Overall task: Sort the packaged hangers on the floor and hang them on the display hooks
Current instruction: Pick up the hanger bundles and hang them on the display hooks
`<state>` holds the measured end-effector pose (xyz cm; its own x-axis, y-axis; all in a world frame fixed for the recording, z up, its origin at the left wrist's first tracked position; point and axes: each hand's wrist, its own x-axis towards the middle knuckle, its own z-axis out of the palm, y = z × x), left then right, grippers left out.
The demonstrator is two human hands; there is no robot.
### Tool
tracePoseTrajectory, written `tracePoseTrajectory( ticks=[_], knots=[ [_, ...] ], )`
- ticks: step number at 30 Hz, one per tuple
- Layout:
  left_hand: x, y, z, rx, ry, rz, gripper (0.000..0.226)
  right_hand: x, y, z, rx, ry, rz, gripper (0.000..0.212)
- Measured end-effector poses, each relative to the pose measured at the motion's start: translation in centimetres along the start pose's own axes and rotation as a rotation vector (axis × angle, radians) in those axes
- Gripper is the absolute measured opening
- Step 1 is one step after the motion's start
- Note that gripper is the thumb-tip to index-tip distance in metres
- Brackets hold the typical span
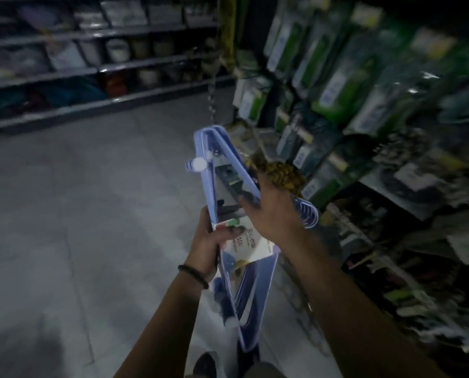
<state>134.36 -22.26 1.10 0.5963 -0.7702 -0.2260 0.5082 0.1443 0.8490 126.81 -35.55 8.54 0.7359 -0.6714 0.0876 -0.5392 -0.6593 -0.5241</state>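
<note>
Pretty dim shop aisle, grey tiled floor (78,214) with a soft patch of light across the middle and a dark shadow at the bottom left. Long metal shelving (64,75) runs along the far side, stacked with pale tubs (117,49) and flat wrapped packs, all blurry. On the right, a display rack (386,192) is crammed with hanging green-and-white packets (345,88), too smeared to read.

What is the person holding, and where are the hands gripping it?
A pack of blue hangers. The left hand grips its left edge beside the paper label; the right hand grips the slanted right side, near the hooks.
</note>
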Motion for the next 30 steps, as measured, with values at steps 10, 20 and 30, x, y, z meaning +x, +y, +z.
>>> tracePoseTrajectory(
  ticks=[10,20,30],
  knots=[
    [-4.0,-3.5,16.5,0.227,-0.313,0.044,0.079,-9.7,10.5,-13.7,0.161,0.296,0.219,0.035],
    [-12.1,-9.2,40.7,0.41,-0.542,0.099,0.051,-26.3,25.5,-29.5,-0.036,0.64,0.433,0.024],
    [-18.8,-13.3,58.5,0.603,-0.7,0.368,0.037,-39.8,31.4,-41.3,-0.07,0.847,0.554,0.031]
  ],
)
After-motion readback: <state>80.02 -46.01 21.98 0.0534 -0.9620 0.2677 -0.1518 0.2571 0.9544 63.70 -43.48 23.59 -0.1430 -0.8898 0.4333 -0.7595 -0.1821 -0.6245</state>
